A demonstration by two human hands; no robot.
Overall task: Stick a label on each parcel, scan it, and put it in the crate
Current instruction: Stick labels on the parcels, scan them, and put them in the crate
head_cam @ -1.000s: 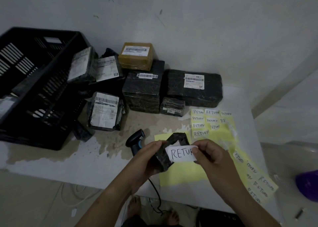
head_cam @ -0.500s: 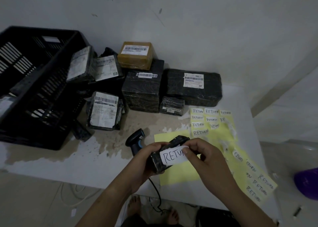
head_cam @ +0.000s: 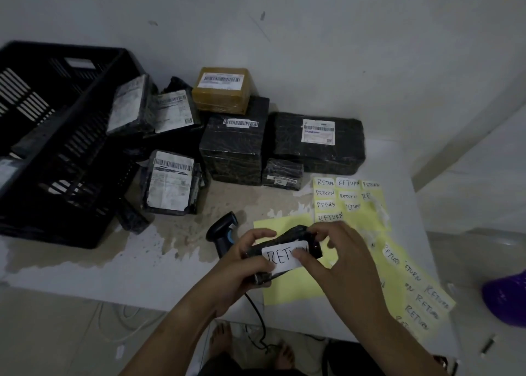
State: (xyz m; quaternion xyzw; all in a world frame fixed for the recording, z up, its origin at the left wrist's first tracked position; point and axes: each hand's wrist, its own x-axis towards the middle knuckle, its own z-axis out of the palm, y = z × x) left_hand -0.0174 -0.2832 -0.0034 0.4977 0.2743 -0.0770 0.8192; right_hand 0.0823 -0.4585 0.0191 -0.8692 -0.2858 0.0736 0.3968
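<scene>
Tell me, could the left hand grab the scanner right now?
Probably not yet: the left hand grips the parcel while the right hand pinches the label onto it. The scanner lies uncovered just beside it, though.

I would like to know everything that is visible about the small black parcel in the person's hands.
The small black parcel is a flat packet wrapped in glossy, crinkled black film. It is held above the front of the table, its broad side facing the camera. A white label handwritten RETURN lies on that side. The left hand grips its left end; the right hand pinches its right end, thumb pressing the label.
</scene>
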